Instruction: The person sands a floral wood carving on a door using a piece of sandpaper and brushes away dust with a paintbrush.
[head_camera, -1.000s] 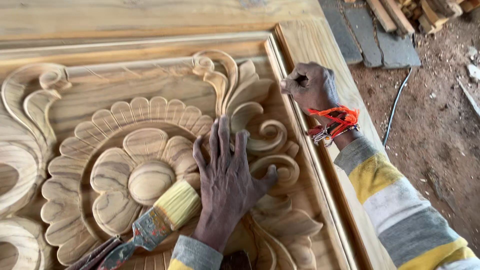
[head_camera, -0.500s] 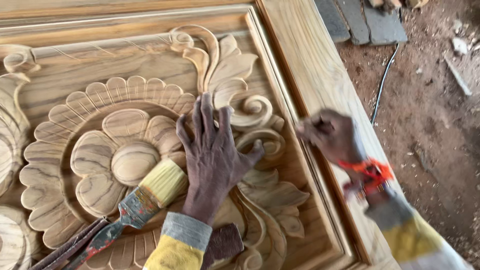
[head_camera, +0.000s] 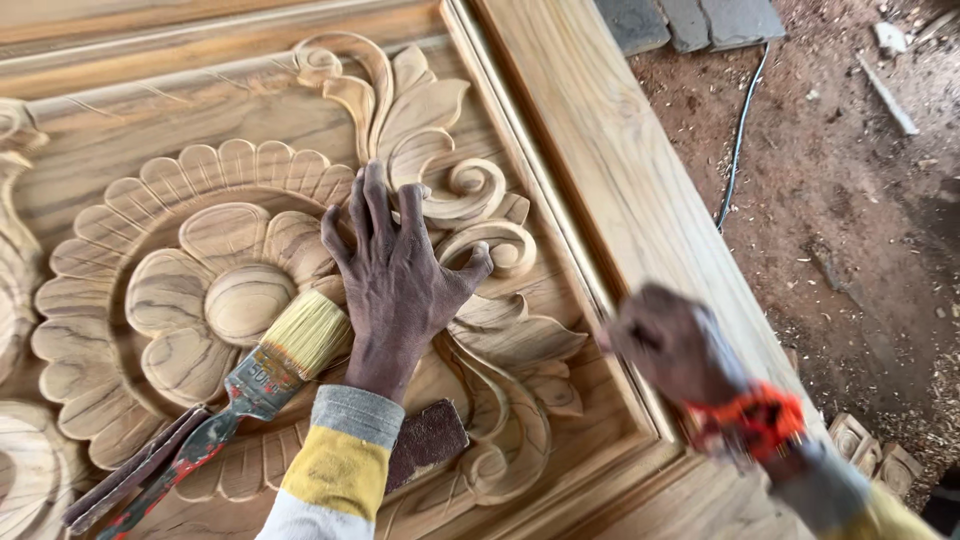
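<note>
Left hand (head_camera: 400, 270): released, flat, bracing carved door panel (head_camera: 560, 140) | Right hand (head_camera: 675, 345): blurred, grip indeterminate, at frame moulding | Paintbrush (head_camera: 265, 365): resting beside wrist

The carved panel (head_camera: 200, 270) is bare, matt, pale wood with visible grain, the brush (head_camera: 265, 365) has pale bristles, a dull metal band and a paint-stained handle, and the brown sandpaper piece (head_camera: 428, 440) looks rough.

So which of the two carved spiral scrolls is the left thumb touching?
The lower scroll, beside the left hand; the upper scroll lies above the thumb, untouched.
</note>
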